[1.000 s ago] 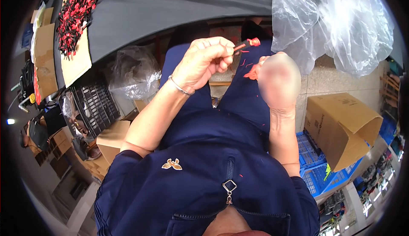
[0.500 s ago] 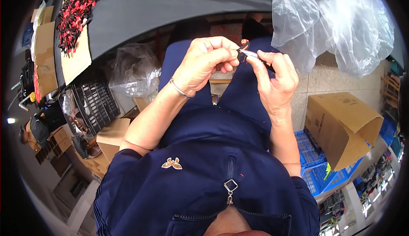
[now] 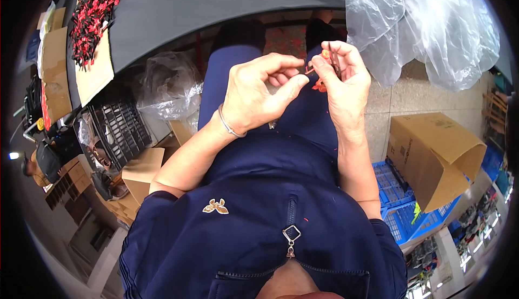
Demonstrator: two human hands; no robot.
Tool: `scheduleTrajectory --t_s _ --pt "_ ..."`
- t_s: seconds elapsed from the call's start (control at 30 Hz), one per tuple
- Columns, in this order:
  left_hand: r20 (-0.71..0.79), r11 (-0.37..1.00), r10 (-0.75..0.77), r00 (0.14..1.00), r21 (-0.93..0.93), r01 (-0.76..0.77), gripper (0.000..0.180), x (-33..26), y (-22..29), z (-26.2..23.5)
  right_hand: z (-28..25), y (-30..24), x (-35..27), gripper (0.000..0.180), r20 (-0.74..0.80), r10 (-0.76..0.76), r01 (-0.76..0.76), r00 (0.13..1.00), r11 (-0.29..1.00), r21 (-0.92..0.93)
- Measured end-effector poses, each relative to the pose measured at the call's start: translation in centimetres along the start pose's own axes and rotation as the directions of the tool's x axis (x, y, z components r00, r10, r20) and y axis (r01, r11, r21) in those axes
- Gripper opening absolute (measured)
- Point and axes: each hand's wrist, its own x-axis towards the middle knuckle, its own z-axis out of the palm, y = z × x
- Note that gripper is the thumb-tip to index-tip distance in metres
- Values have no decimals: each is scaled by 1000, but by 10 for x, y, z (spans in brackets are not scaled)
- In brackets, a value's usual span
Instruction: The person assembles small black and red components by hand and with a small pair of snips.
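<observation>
My right hand [image 3: 348,85] is closed, with a dark, slim tool [image 3: 334,61], apparently small snips, upright between its fingers. Pinched by the same thumb is a small red-and-black strip piece [image 3: 320,85], much of it covered by the fingers. To its left, my left hand [image 3: 254,91] has its thumb and forefinger apart, the other fingers curled. Their tips are close beside one end of the strip piece; whether they touch it I cannot tell. Both hands are above my lap, in front of the table's near edge.
A pile of red-and-black strips [image 3: 97,18] lies on cardboard at the left of the dark-covered table [image 3: 216,2]. Clear plastic bags [image 3: 427,29] hang at the right. An open carton [image 3: 432,153] rests on blue crates [image 3: 403,218]; a black crate [image 3: 121,134] stands left.
My left thumb and forefinger have parted from their pinch. The tool's silver tip, which pointed at the left fingers, has swung upright in my right hand, which now pinches the strip piece.
</observation>
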Motion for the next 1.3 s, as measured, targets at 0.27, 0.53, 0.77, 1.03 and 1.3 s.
scheduleTrajectory --t_s 0.27,0.53,0.77,1.03,1.3 --pt "357 447 -504 786 -671 591 14 -2 -12 1 4 7 -1 34 -67 -104 106 992 994 31" --pt "254 510 -541 802 -659 553 12 5 -14 -3 -7 -2 -17 32 -109 -179 140 978 945 -296" --pt "194 627 -493 848 -597 501 11 10 -9 0 -7 11 -16 23 40 -457 362 888 645 -673" --pt "213 659 -488 846 -546 518 10 16 -4 -6 -9 10 -11 23 137 -551 454 823 495 -741" --pt "280 656 -501 819 -495 570 11 19 -7 -9 -13 11 -7 21 175 -553 496 815 509 -704"
